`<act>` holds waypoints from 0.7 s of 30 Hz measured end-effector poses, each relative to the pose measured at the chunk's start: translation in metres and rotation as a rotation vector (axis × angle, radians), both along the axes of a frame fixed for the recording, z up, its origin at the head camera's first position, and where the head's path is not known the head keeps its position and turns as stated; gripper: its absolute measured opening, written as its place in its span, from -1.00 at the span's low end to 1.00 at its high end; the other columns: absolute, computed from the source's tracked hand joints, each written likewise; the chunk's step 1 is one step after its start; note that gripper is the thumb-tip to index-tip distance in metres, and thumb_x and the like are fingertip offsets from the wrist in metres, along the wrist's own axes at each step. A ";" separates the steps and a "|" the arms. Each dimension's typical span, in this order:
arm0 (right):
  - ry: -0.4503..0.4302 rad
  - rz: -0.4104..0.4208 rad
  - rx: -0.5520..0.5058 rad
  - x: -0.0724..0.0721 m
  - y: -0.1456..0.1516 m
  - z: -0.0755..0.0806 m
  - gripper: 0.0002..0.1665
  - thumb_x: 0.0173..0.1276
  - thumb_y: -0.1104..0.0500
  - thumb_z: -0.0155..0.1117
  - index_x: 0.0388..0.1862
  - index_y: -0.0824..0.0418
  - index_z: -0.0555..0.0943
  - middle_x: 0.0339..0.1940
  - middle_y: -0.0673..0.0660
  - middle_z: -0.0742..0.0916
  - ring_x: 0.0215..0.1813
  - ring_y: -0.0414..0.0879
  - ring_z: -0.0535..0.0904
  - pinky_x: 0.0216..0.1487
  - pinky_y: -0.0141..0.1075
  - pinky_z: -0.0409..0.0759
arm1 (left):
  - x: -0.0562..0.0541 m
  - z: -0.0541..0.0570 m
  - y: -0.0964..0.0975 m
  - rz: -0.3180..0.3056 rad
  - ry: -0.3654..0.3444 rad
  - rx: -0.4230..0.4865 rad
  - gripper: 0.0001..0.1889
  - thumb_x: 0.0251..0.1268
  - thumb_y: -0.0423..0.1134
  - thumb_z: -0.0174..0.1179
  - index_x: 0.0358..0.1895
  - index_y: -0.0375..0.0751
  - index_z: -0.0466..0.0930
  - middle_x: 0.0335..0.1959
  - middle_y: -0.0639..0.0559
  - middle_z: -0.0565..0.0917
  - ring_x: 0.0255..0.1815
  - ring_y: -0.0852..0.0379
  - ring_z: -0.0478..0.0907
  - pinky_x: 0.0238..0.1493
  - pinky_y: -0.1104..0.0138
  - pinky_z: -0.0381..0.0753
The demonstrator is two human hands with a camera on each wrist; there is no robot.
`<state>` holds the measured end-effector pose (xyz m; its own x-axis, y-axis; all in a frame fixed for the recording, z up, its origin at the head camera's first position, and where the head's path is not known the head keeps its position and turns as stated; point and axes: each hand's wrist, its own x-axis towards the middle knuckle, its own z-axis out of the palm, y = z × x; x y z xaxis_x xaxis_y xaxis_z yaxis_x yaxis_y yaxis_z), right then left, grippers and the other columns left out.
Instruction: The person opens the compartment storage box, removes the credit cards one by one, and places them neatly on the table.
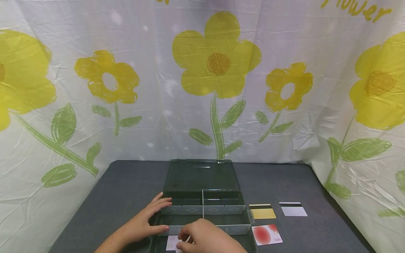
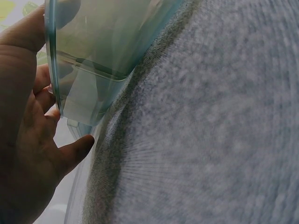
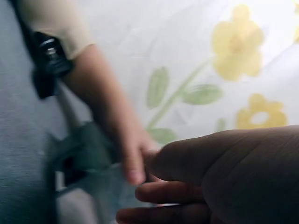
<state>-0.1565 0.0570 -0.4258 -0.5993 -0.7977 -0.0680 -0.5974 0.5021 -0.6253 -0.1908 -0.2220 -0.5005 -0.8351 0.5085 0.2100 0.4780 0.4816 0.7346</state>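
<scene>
A dark translucent storage box (image 1: 250,230) stands on the grey table with its lid (image 1: 202,175) raised at the back. My left hand (image 1: 145,222) rests against the box's left side, fingers spread and mostly straight along its edge. The left wrist view shows that hand (image 2: 39,121) beside the clear wall (image 2: 112,37). Over the front compartment, my right hand (image 1: 205,239) has bent fingers at the right part of a pale card (image 1: 172,243) marked VIP. It appears to pinch the card; the contact is partly hidden. The card is not clear beside the right hand (image 3: 224,177).
Right of the box lie a gold card (image 1: 263,213), a white card (image 1: 294,210) and a white card with red circles (image 1: 267,234). A thin upright divider (image 1: 203,203) splits the box's rear rows. A flower-printed curtain (image 1: 152,105) hangs behind the table.
</scene>
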 end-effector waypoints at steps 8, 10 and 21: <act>0.170 0.127 0.059 -0.007 -0.026 -0.054 -0.54 0.70 0.01 -0.11 -0.17 0.05 0.75 -0.46 -0.29 0.64 -0.46 -0.47 0.49 -0.37 -0.54 0.46 | 0.001 0.000 -0.001 -0.001 0.006 -0.005 -0.29 0.36 -0.03 0.39 0.52 -0.08 0.36 0.58 -0.11 0.27 0.65 -0.27 -0.15 0.24 -0.35 0.31; 0.158 0.163 0.068 -0.014 -0.031 -0.071 -0.49 0.73 -0.06 -0.18 -0.04 0.02 0.75 -0.28 -0.30 0.72 -0.35 -0.52 0.54 -0.28 -0.57 0.50 | 0.001 0.000 -0.001 0.003 0.018 -0.012 -0.28 0.35 -0.01 0.39 0.52 -0.07 0.37 0.57 -0.08 0.28 0.66 -0.23 -0.14 0.26 -0.31 0.32; 0.249 -0.169 0.186 0.010 -0.034 -0.037 -0.77 0.43 0.04 0.25 -0.35 0.09 0.76 -0.59 -0.21 0.64 -0.53 -0.38 0.52 -0.41 -0.45 0.53 | 0.000 -0.002 0.000 0.022 -0.024 -0.014 -0.25 0.33 0.03 0.40 0.52 -0.11 0.36 0.60 -0.07 0.24 0.64 -0.36 -0.18 0.26 -0.42 0.23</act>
